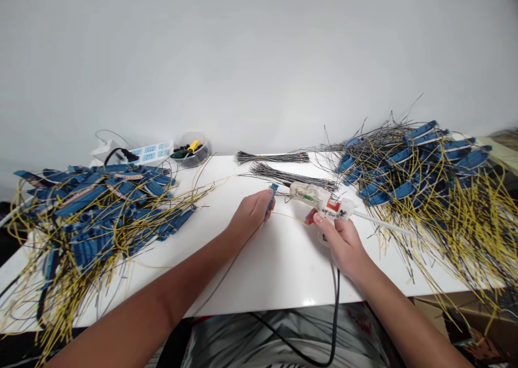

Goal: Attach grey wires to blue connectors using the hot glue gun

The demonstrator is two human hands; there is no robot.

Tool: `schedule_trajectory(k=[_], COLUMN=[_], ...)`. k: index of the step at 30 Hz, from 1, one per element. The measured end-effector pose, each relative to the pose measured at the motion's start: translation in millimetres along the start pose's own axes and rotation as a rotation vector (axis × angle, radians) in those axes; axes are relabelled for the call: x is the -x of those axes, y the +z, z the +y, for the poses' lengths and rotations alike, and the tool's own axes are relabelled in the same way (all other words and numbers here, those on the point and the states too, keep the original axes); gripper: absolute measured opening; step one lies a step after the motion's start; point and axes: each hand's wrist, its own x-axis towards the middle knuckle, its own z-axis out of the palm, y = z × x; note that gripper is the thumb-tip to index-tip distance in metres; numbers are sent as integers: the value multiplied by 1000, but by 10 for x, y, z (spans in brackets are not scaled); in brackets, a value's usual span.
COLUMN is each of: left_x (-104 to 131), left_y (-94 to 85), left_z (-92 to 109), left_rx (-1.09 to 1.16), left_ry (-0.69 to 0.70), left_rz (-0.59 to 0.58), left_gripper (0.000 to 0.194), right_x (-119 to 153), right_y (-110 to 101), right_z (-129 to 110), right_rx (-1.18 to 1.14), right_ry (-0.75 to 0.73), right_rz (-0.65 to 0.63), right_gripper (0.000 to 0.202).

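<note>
Closed fingers of my left hand [253,209] grip a small blue piece [274,189] with thin wires, one of them yellow, trailing from it. Most of the piece is hidden by the hand. My right hand [338,241] is wrapped round the handle of a white glue gun [319,196] with an orange trigger. Its nozzle points left toward the blue piece, a short gap away. A long whitish glue stick [382,223] juts out of the gun's back, and a dark cord hangs below the handle.
Blue pieces with yellow and black wires form a left pile [93,211] and a right pile [421,179]. Two bundles of dark wires [271,157] lie at the back. A power strip [149,153] and a clear bowl [198,155] with a yellow-handled tool stand back left on the white table [279,281].
</note>
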Motion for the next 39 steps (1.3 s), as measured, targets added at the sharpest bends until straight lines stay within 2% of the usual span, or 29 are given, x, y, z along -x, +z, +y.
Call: schedule_trajectory(k=[4, 9, 11, 14, 16, 18, 21, 25, 28, 30, 32, 34, 35, 36, 38, 39], left_x=[-72, -115, -9, 313, 565, 775, 945, 955, 914, 897, 890, 883, 875, 862, 826, 804], left_y=[-2, -123, -232, -388, -439, -438, -376, -285, -276, -319, -401, -504, -553, -596, -652, -663], left_z=[-40, 39, 129, 246, 269, 240, 137, 28, 15, 22, 25, 26, 30, 37, 73, 101], left_rx=[112, 116, 69, -107, -207, -337, -427, -315, -245, -229, -222, -206, -189, -166, -116, -102], left_ry=[-104, -235, -259, -162, -88, -22, -11, -41, -48, -45, -41, -41, -44, -48, -51, -51], left_rz=[-45, -174, -232, -266, -237, -215, -130, -47, -22, -33, -37, -24, -21, -23, -43, -59], left_gripper=[50, 52, 51, 52, 53, 52, 49, 54, 54, 51, 49, 47, 47, 47, 47, 47], right_x=[-50, -224, -329, -476, -548, -599, -667, -748, -700, -577, -406, -255, -210, -194, -262, -341], right_y=[-164, -499, -633, -771, -803, -790, -726, -654, -647, -662, -673, -645, -601, -533, -316, -173], right_z=[74, 98, 114, 196, 280, 357, 417, 413, 377, 316, 208, 56, -29, -112, -251, -297], right_rx=[-123, -67, -6, 118, 242, 387, 560, 771, 852, 818, 755, 693, 663, 635, 576, 543], right_ry=[64, 91, 54, 39, 65, 78, 47, -14, -39, -12, -9, -122, -215, -299, -394, -377], right_rz=[84, 148, 184, 212, 198, 177, 151, 127, 136, 196, 336, 502, 537, 495, 232, 113], right_gripper=[41, 47, 49, 50, 54, 57, 55, 54, 46, 39, 38, 33, 26, 19, 12, 12])
